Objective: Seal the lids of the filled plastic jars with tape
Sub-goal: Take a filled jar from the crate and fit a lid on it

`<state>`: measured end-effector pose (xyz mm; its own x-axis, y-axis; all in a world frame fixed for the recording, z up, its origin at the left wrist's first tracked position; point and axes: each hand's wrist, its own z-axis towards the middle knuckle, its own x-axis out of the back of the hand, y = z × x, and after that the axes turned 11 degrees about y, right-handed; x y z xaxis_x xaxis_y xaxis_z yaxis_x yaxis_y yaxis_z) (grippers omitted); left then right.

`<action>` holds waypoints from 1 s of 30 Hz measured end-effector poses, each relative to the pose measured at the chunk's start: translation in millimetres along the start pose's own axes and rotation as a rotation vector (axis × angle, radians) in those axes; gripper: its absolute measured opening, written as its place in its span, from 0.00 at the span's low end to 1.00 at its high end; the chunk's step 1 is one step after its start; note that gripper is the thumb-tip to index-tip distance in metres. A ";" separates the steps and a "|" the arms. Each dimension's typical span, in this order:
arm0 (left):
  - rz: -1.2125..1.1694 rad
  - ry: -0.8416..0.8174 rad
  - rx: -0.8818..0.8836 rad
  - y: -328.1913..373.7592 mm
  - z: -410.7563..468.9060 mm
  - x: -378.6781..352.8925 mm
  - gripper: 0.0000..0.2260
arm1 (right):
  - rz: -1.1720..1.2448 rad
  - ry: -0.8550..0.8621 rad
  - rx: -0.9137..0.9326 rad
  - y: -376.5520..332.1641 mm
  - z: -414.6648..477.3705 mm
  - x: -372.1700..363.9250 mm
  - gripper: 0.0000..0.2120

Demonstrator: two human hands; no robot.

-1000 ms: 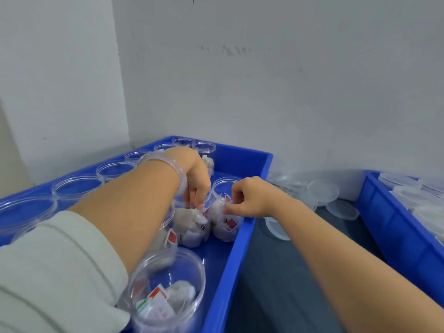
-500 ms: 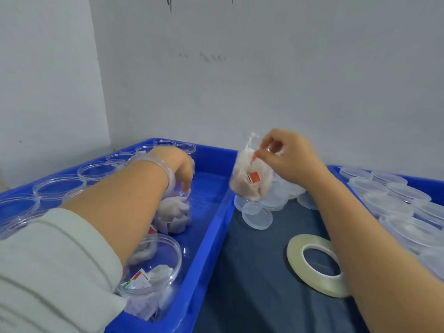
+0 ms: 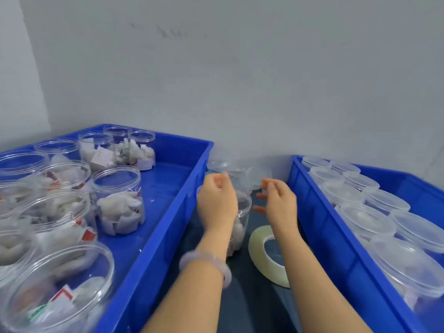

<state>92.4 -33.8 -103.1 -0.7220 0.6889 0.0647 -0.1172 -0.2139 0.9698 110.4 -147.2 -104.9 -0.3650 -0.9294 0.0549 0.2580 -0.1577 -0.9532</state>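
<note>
Two blue trays flank a dark strip of counter (image 3: pixel 249 306): the left tray (image 3: pixel 168 227) holds open jars (image 3: pixel 117 200) stuffed with pale packets, the right tray (image 3: pixel 319 227) holds lidded jars (image 3: pixel 367 218), the nearest cut off by the frame edge. Between them stands one filled jar (image 3: pixel 243 212), mostly hidden behind the left hand (image 3: pixel 217 205), whose fingers curl over its mouth; whether they actually grip it cannot be told. A pale bracelet (image 3: pixel 206 263) circles that wrist. The right hand (image 3: pixel 278 203) hovers just beside the jar, fingers loosely spread and holding nothing visible. Its forearm covers part of the tape roll (image 3: pixel 262 255). Blurred clear lids (image 3: pixel 259 174) lie behind.
</note>
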 end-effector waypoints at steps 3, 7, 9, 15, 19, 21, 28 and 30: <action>-0.250 0.038 -0.174 -23.5 -18.0 6.1 0.10 | -0.432 -0.204 -0.093 38.7 16.1 -17.5 0.13; -0.307 0.035 -0.185 -42.0 -12.9 2.8 0.18 | -0.706 -0.266 -0.082 57.2 29.2 -40.8 0.23; -0.318 0.010 -0.232 -50.5 -10.9 2.1 0.23 | -0.837 -0.296 -0.090 60.9 38.1 -48.4 0.19; -0.293 -0.017 -0.191 -66.5 -10.7 2.4 0.25 | -0.589 -0.195 0.012 76.2 35.6 -43.7 0.09; -0.319 -0.023 -0.172 -64.1 -6.6 -0.2 0.24 | 0.031 -0.126 -0.124 59.5 20.7 -12.6 0.06; -0.321 -0.036 -0.171 -64.9 -6.6 -4.1 0.21 | 0.273 -0.263 -0.159 46.7 12.9 -4.7 0.10; -0.324 -0.068 -0.144 -63.3 -7.9 -7.6 0.24 | -0.254 -0.467 0.330 -14.4 -1.8 -16.8 0.39; -0.397 -0.052 -0.008 -63.3 -6.5 -9.3 0.25 | -0.359 -0.417 0.431 -16.3 -4.8 -26.6 0.39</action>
<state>102.1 -31.2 -166.6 -0.5838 0.7534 -0.3026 -0.3855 0.0708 0.9200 111.6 -118.2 -92.2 -0.1424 -0.8316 0.5368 0.5494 -0.5175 -0.6560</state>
